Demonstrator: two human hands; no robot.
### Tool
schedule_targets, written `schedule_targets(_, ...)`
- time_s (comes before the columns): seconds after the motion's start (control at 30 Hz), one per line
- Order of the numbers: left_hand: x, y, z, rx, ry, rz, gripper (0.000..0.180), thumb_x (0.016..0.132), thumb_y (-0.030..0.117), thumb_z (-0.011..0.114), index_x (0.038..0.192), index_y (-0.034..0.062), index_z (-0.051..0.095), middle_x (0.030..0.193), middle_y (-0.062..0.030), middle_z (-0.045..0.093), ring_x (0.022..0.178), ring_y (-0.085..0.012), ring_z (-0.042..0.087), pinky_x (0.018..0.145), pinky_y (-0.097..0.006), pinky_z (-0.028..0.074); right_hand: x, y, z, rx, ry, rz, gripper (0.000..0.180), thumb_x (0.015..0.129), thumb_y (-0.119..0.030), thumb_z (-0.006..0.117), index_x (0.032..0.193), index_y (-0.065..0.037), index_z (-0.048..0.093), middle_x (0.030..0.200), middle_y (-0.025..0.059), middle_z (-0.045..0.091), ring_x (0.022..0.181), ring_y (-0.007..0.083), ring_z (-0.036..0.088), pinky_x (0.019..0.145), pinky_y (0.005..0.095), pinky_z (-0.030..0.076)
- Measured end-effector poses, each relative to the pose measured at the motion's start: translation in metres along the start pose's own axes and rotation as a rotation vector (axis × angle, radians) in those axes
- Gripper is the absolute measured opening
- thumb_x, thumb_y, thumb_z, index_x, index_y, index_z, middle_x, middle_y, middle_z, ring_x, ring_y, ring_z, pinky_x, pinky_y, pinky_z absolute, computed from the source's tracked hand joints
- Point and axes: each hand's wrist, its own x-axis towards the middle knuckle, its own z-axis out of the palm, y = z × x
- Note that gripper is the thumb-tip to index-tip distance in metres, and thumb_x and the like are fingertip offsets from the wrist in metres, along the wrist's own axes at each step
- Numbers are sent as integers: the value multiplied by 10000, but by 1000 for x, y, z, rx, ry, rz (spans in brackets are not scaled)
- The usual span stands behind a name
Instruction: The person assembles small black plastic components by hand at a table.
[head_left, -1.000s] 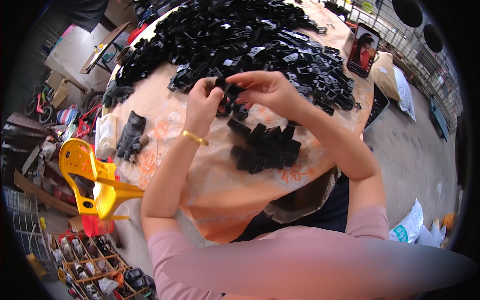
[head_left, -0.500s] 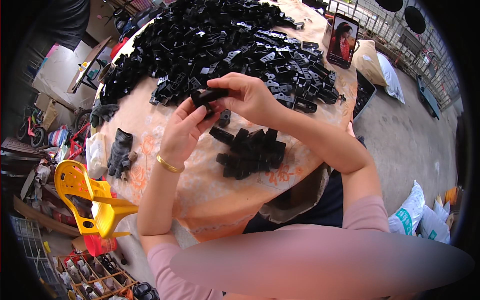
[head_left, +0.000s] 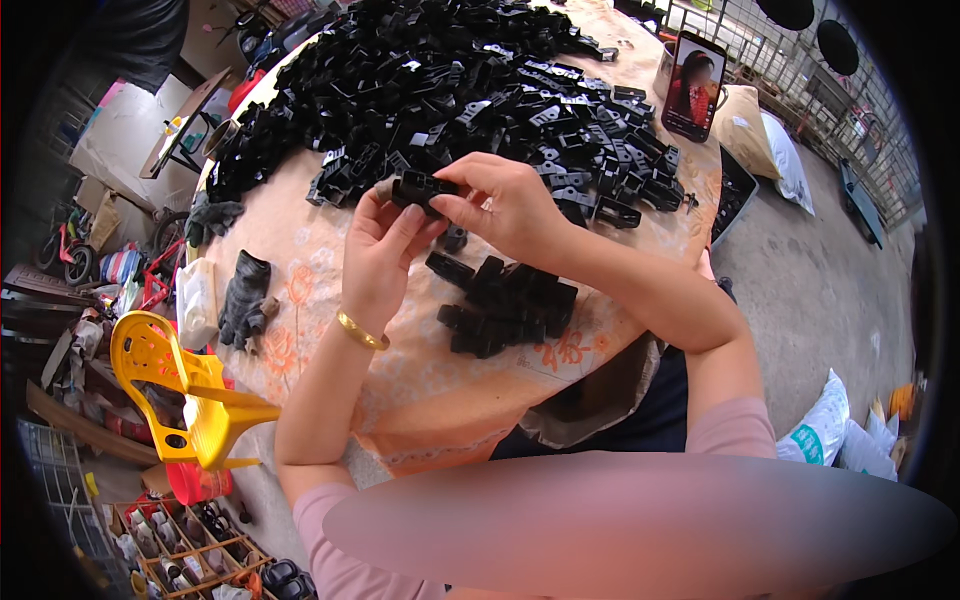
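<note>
The left hand (head_left: 385, 245) and the right hand (head_left: 512, 208) hold one small, black, boxy plastic part (head_left: 428, 188) above the round, pale orange, cloth-covered desk (head_left: 322, 238). The fingers of both hands are pinched tight on it, one hand at each side, I think to keep it steady. What the left fingers do underneath is hard to see. A big heap of shiny black plastic pieces (head_left: 430, 95) lies past the hands, and a small black plastic pile (head_left: 512, 305) sits closer, easy to reach. A flat black phone (head_left: 694, 88) stands up, facing the person, likely for looking at.
</note>
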Motion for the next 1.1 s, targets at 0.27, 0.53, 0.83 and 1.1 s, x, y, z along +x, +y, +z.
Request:
schedule_targets(0.27, 2, -4, 0, 247, -5, 145, 279, 828, -46, 563, 1086, 28, 486, 976, -75, 596, 878, -142, 598, 785, -284, 533, -3, 0, -4, -200, 8, -87, 191, 746, -170, 679, 862, -23, 643, 757, 88, 592, 614, 229, 598, 550, 300, 489)
schedule_targets(0.53, -4, -1, 15, 365, 36, 180, 331, 829, -15, 590, 1144, 10, 489, 1002, -75, 599, 860, -107, 583, 746, -224, 510, -7, -8, -3, -472, -30, -376, 218, 711, -146, 687, 884, -43, 604, 834, 62, 598, 729, 236, 595, 601, 318, 490)
schedule_targets(0.83, 4, 14, 2, 387, 112, 199, 236, 882, 47, 535, 1095, -52, 504, 920, -127, 623, 770, -172, 633, 710, -266, 539, 12, 18, -15, 47, 54, 61, 211, 767, -150, 684, 942, -37, 651, 794, 103, 645, 635, 163, 616, 581, 260, 490)
schedule_targets(1.1, -2, 44, -20, 1262, -539, -98, 265, 856, 203, 586, 991, -25, 572, 721, -83, 605, 651, -129, 551, 583, -271, 443, 5, 23, -18, -281, -503, -264, 331, 684, 23, 587, 990, -94, 639, 1007, 60, 577, 937, 248, 505, 802, 325, 467)
